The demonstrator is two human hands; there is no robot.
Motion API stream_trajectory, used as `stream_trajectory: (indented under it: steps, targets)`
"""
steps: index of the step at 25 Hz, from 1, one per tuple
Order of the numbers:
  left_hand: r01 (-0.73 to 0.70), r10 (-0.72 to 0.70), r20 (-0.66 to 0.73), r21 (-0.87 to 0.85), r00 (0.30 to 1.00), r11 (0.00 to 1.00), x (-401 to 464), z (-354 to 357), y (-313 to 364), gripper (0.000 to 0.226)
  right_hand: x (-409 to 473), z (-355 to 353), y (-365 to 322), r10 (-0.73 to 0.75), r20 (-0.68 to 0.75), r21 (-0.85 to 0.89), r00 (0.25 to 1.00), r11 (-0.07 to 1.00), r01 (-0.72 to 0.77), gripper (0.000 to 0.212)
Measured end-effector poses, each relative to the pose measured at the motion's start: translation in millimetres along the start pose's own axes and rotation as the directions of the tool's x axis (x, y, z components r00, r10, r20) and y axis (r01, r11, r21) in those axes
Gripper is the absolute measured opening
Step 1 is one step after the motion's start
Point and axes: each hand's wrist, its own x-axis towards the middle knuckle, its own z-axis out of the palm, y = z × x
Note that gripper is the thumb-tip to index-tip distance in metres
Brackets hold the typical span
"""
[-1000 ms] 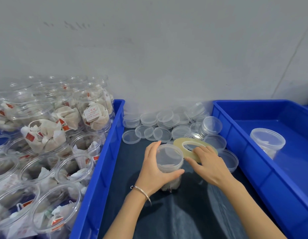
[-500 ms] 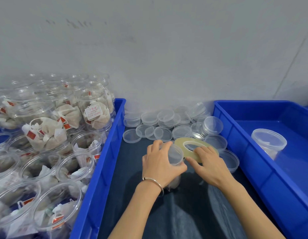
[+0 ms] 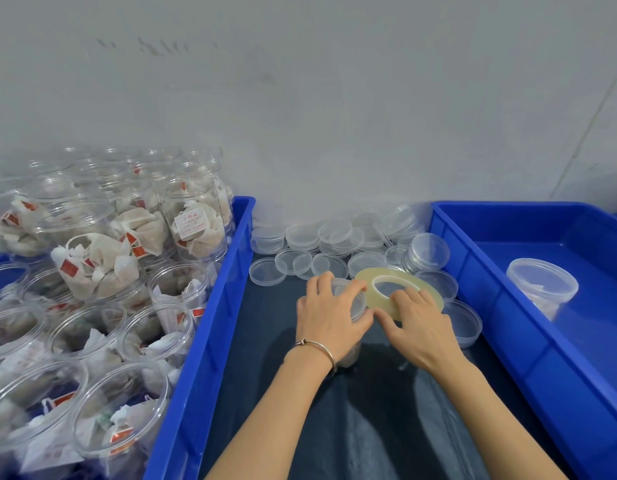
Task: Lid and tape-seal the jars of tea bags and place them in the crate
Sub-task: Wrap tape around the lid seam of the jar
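Head view: one sealed jar (image 3: pixel 541 286) in crate (image 3: pixel 501 306); left hand (image 3: pixel 329 318) grips lidded jar (image 3: pixel 348 303), right hand (image 3: pixel 421 327) pinches tape roll (image 3: pixel 397 289); many open jars (image 3: pixel 92 327) remain.

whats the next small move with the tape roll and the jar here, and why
Probably turn the jar under the left hand while the right hand feeds tape from the tape roll round the lid seam. The lid is already on, the left hand grips the top, and the roll sits right against the jar's rim, so wrapping looks like the next step.
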Motion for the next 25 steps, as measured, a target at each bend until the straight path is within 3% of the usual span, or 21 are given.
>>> stream_trajectory:
  steps: [7, 14, 25]
  targets:
    - [0.027, -0.026, -0.066, 0.008, 0.997, 1.000, 6.5, 5.1, 1.0, 0.037, -3.8, 3.3, -8.0, 0.050, -0.034, -0.038, 0.998, 0.998, -0.051, 0.034]
    - [0.046, -0.047, -0.027, -0.048, 0.999, 0.998, 16.1, -0.2, -3.5, 0.038, -6.3, 0.0, -22.1, 0.119, -0.102, -0.156, 0.988, 0.979, -0.134, 0.038]
    - [0.028, -0.028, 0.005, -0.108, 1.000, 0.994, 26.7, -1.6, -4.4, 0.038, -15.1, 8.1, -37.0, 0.333, -0.089, 0.063, 0.939, 0.942, -0.329, 0.041]
